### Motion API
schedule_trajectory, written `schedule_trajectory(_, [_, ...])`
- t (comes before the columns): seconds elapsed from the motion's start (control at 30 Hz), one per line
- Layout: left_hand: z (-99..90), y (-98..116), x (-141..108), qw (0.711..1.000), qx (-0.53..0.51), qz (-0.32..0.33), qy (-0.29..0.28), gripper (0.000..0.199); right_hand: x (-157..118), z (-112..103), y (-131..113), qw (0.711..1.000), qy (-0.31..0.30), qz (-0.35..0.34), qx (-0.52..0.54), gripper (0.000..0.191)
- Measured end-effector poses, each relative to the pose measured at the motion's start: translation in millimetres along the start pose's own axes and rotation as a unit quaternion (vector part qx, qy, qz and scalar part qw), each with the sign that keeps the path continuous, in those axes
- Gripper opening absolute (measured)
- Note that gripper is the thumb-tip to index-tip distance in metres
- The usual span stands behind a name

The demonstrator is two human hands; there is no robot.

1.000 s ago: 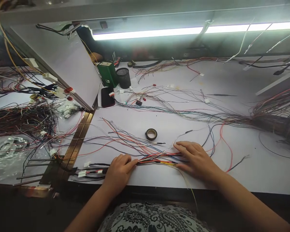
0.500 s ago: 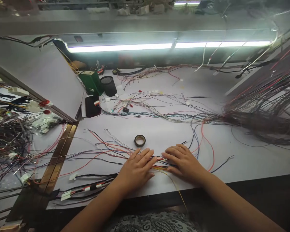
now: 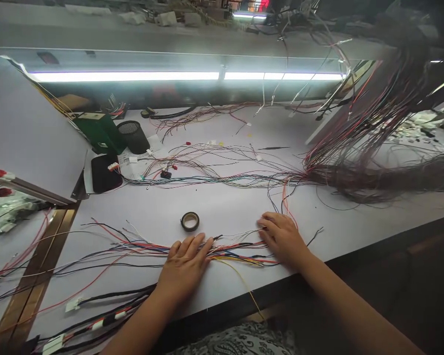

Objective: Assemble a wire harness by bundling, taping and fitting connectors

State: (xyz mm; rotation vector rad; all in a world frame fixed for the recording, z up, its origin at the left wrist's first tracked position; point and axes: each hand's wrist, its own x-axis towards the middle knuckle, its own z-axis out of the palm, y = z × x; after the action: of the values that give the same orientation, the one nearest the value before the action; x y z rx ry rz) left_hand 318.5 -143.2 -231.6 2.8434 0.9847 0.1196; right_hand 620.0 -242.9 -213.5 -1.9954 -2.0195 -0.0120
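A loose bundle of thin wires (image 3: pixel 235 246) in red, black, blue, white and yellow runs left to right along the front of the table. My left hand (image 3: pixel 187 259) lies flat across it, fingers stretched over the wires. Farther right, my right hand (image 3: pixel 283 239) rests on the bundle's right part with fingers slightly bent and pointing left; thin white wires run to its fingertips. The wires under both palms are hidden. Just behind my left hand lies a roll of dark tape (image 3: pixel 190 221). One yellow wire (image 3: pixel 240 278) hangs over the table's front edge.
Black-sleeved cables with white connectors (image 3: pixel 54 343) lie front left. Across the middle stretches another wire run (image 3: pixel 214 180), joining a dense wire mass (image 3: pixel 355 182) at right. A green box (image 3: pixel 101 133), a black mesh cup (image 3: pixel 132 137) and a dark phone-like slab (image 3: pixel 106 173) stand back left.
My hands have moved apart along the bundle, the left one leftward and the right one rightward, baring more wires between them. The view has turned right.
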Motion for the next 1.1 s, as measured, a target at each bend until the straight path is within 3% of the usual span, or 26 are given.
schedule_trajectory(0.13, [0.0,-2.0,3.3,1.0,-0.002,0.004,-0.02,0.047,-3.3,6.8,-44.0,0.996,-0.066,-0.058,-0.034,0.066])
schedule_trajectory(0.2, [-0.4,-1.7,5.6,1.0,-0.007,0.002,-0.025,0.05,-3.5,13.8,-61.4,0.991,-0.103,-0.075,-0.028,0.069])
schedule_trajectory(0.33, [-12.6,-2.6,2.5,0.999,-0.038,0.014,-0.009,0.053,-2.5,18.0,-62.2,0.991,-0.099,-0.088,0.002,0.061])
schedule_trajectory(0.43, [-30.5,-6.9,-15.0,0.996,-0.079,0.022,0.037,0.049,-9.0,5.5,-41.5,0.995,-0.058,-0.075,0.032,0.048])
schedule_trajectory(0.5, [-40.2,-9.1,-33.4,0.992,-0.102,-0.013,0.075,0.041,-20.1,-7.0,-25.0,0.996,-0.056,-0.055,0.035,0.032])
schedule_trajectory(0.6, [-44.2,-9.8,-61.0,0.983,-0.121,-0.066,0.117,0.027,-42.5,-23.7,-4.2,0.994,-0.1,-0.028,0.024,0.021])
schedule_trajectory(0.7, [-38.1,-7.9,-76.0,0.979,-0.135,-0.067,0.136,0.02,-60.3,-31.6,4.3,0.989,-0.141,-0.026,0.02,0.02])
schedule_trajectory(0.8, [-32.2,-3.5,-76.0,0.978,-0.166,-0.043,0.121,0.02,-65.2,-29.3,-3.8,0.991,-0.126,-0.027,0.021,0.021])
schedule_trajectory(0.9, [-32.6,1.5,-69.2,0.977,-0.172,-0.027,0.119,0.02,-57.8,-18.1,-25.7,0.996,-0.071,-0.044,0.034,0.021])
schedule_trajectory(1.1, [-37.9,3.4,-58.2,0.983,-0.133,-0.053,0.111,0.019,-34.5,7.1,-65.5,0.996,-0.043,-0.048,0.06,0.02])
